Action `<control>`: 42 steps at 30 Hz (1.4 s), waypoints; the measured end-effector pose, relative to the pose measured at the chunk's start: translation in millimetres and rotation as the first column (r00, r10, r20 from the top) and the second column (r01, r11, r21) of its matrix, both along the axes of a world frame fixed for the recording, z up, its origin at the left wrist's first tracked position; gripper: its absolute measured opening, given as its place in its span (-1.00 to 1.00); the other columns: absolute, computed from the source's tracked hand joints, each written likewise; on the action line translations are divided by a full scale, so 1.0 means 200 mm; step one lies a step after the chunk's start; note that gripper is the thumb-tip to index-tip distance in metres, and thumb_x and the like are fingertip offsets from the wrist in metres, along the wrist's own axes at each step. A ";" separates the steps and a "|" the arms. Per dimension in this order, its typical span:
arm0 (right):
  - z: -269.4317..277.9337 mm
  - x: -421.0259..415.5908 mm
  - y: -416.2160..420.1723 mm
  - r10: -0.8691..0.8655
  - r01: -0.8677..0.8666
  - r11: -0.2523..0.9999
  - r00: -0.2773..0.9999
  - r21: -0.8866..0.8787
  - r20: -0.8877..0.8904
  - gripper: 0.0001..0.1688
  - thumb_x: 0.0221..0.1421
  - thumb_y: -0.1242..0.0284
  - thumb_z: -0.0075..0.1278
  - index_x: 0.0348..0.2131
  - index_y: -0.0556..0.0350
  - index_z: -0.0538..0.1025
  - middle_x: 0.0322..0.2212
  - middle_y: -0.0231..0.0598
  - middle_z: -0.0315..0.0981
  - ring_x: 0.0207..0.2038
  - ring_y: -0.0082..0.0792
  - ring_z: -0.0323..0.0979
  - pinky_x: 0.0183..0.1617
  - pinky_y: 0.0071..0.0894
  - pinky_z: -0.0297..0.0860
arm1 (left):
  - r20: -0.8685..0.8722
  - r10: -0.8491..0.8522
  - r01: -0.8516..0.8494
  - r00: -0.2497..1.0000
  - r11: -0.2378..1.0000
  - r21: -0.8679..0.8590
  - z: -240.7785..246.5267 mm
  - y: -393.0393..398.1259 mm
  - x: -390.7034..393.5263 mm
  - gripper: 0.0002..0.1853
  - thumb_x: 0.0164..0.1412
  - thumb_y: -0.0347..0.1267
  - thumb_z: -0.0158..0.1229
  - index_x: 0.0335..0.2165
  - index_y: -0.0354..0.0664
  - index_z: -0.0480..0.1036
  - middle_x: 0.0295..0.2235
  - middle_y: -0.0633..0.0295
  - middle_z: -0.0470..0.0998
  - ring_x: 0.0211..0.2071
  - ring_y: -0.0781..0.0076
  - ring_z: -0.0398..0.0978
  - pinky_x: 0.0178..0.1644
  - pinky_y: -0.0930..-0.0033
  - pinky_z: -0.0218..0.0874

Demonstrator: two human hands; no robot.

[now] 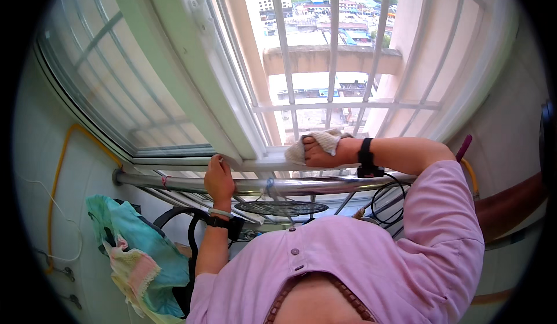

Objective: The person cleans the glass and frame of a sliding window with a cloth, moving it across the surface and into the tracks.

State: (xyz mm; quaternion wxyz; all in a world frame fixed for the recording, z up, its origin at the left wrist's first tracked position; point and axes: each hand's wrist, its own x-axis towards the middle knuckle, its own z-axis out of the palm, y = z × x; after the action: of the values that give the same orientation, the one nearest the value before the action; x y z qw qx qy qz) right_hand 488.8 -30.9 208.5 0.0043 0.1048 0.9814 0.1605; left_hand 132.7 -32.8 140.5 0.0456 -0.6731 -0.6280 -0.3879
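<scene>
My right hand (321, 153) holds a beige cloth (298, 150) against the white window sill (278, 160), at the foot of the open window gap. Part of the cloth is folded over the back of the fingers. To the left, my left hand (219, 179) has its fingers curled at the lower edge of the sliding window sash (230, 145); whether they grip it is hidden. A shiny metal rail (300, 185) runs just below the sill, with the left hand in front of it.
White security bars (333, 54) stand outside the gap. A round black wire rack (280, 207) hangs under the rail. Turquoise fabric (139, 245) lies at lower left, near a yellow hose (61, 167). A black cable (374, 202) loops at right.
</scene>
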 end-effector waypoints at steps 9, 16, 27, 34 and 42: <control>0.01 0.51 -0.28 -0.321 0.317 0.929 0.947 -0.190 0.011 -0.73 0.05 0.49 -0.01 -0.23 -0.12 0.60 -0.31 -0.33 0.57 -0.11 -0.31 0.50 0.21 -0.32 0.26 | 0.002 -0.013 0.013 1.000 1.000 0.007 0.00 0.00 0.00 -0.78 0.33 -0.29 0.00 -0.15 -0.17 0.43 -0.27 0.00 0.59 -0.26 -0.12 0.54 -0.23 -0.02 0.34; -0.05 0.89 -0.48 -0.578 0.528 0.709 0.815 -0.468 0.045 -0.60 0.11 0.55 0.02 -0.06 -0.18 0.59 -0.16 -0.19 0.54 -0.03 -0.18 0.44 0.19 -0.27 0.24 | -0.006 -0.009 0.009 1.000 1.000 -0.027 -0.01 0.03 0.00 -0.77 0.31 -0.28 0.04 -0.13 -0.13 0.44 -0.23 0.03 0.58 -0.24 -0.11 0.54 -0.20 -0.02 0.36; -0.13 1.27 -0.67 -0.881 0.507 0.325 0.469 -0.799 -0.061 -0.79 0.01 0.65 -0.01 -0.33 0.20 0.61 -0.14 -0.19 0.57 -0.03 -0.33 0.45 0.14 -0.46 0.31 | -0.030 -0.009 0.007 1.000 0.999 -0.054 -0.03 0.04 -0.03 -0.74 0.31 -0.24 0.00 -0.14 -0.11 0.46 -0.22 0.02 0.59 -0.22 -0.13 0.53 -0.18 -0.06 0.34; -0.01 0.88 -0.42 -0.892 0.359 0.318 0.426 -0.878 -0.149 -0.57 -0.11 0.87 -0.17 -0.28 0.23 0.58 -0.12 -0.09 0.56 0.01 -0.15 0.48 0.17 -0.34 0.33 | -0.016 0.032 -0.032 0.999 0.999 -0.020 -0.02 0.02 -0.02 -0.76 0.31 -0.25 0.00 -0.16 -0.10 0.47 -0.24 0.07 0.60 -0.27 -0.10 0.55 -0.25 -0.02 0.37; -0.04 -0.28 0.08 -0.328 0.087 0.832 0.874 -0.549 -0.358 -0.65 0.10 0.66 0.02 -0.09 0.07 0.49 0.12 -0.11 0.37 0.11 -0.08 0.42 0.18 -0.21 0.39 | -0.027 0.037 -0.038 0.999 0.999 -0.033 0.00 0.04 -0.01 -0.76 0.33 -0.23 0.00 -0.17 -0.11 0.47 -0.27 0.08 0.60 -0.26 -0.05 0.55 -0.23 0.04 0.36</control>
State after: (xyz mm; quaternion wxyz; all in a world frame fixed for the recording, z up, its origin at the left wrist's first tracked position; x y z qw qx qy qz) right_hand 433.1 -14.9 199.6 -0.1704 0.2419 0.9452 -0.1376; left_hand 129.8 -25.3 139.8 0.0498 -0.6668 -0.6463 -0.3676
